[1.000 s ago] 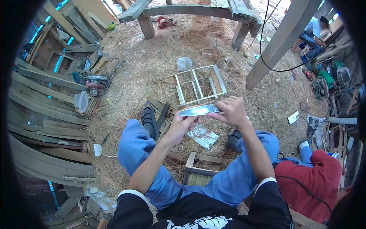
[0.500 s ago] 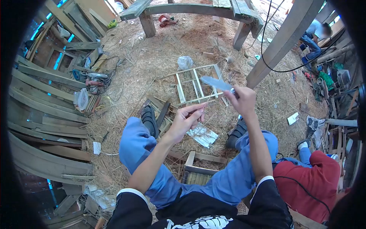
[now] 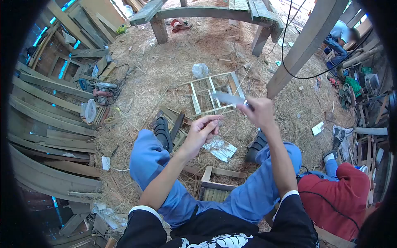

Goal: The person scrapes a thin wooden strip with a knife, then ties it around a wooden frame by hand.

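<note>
My left hand (image 3: 202, 134) is closed in a pinch on a thin wooden stick (image 3: 245, 77), which slants up and away to the right. In my right hand (image 3: 259, 112) is a knife; its broad pale blade (image 3: 226, 98) points left, across or very near the stick. Whether the edge touches the stick I cannot tell. Beyond both hands, a light wooden frame (image 3: 193, 99) of narrow strips lies on the floor. Between my legs stands a wooden box (image 3: 225, 185) with short sticks in it.
A crumpled whitish sheet (image 3: 220, 148) lies between my shoes. A wooden post (image 3: 304, 47) rises at the right, and a bench (image 3: 202, 11) stands ahead. A person in red (image 3: 333, 196) sits close on my right; another person (image 3: 340, 39) crouches farther off. Power tools (image 3: 102, 91) lie left.
My right hand has come slightly down and left with the knife, its blade now lower along the stick. The left hand keeps its pinch and has barely moved.
</note>
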A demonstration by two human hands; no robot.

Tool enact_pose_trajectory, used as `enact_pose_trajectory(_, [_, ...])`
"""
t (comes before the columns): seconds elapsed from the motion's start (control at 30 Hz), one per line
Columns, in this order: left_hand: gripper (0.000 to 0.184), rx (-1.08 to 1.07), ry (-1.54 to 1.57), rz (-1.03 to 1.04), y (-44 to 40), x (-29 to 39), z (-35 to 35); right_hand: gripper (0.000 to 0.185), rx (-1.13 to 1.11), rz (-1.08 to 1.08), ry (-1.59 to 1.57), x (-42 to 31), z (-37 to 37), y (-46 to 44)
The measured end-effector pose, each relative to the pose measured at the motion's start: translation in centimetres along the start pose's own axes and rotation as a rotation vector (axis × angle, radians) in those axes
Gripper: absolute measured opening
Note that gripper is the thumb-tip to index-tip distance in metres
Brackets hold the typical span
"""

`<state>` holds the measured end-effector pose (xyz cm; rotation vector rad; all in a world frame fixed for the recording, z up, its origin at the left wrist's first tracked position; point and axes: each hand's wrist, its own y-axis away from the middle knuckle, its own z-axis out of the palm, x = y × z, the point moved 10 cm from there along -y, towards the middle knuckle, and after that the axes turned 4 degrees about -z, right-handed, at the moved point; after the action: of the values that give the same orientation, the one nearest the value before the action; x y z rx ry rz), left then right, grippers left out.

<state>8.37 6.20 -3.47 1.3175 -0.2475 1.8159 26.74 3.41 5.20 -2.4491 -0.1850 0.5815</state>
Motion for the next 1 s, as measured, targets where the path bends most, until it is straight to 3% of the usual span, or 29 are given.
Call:
enact_pose_trajectory(0.1, [0.017,0.008,0.014,0.0,-0.3,-0.4,-0.2,0.048,-0.105,-0.259,-0.051,-5.0,2.0,1.1])
enact_pose_trajectory(0.27, [0.021,0.094,-0.035,0.069,-0.3,0.3,-0.7,0.051,-0.055,-0.103,0.042,0.1,1.6,0.9])
enact_pose_trajectory(0.5, [0.021,0.118,-0.051,0.034,-0.3,-0.4,-1.2,0.05,-0.061,-0.24,0.063,-4.0,2.5,1.2])
enact_pose_trajectory(0.63, [0.02,0.077,-0.075,0.042,-0.2,-0.5,-0.4,0.048,0.019,0.222,0.116,4.0,-0.1,0.5])
enact_pose_trajectory(0.67, [0.02,0.085,-0.082,0.037,-0.1,-0.6,-0.4,0.047,-0.012,0.22,0.105,4.2,-0.1,0.4])
enact_pose_trajectory(0.9, [0.035,0.078,-0.035,0.01,0.0,-1.1,-0.8,0.045,-0.139,-0.212,-0.069,-5.1,2.6,1.3])
enact_pose_trajectory(0.93, [0.037,0.076,-0.021,0.006,0.0,-1.2,-0.8,0.046,-0.206,-0.198,0.004,-3.9,2.8,1.2])
enact_pose_trajectory(1.0, [0.04,0.074,0.013,0.004,0.0,-1.0,-0.6,0.045,-0.089,0.071,-0.034,0.3,1.5,0.4])
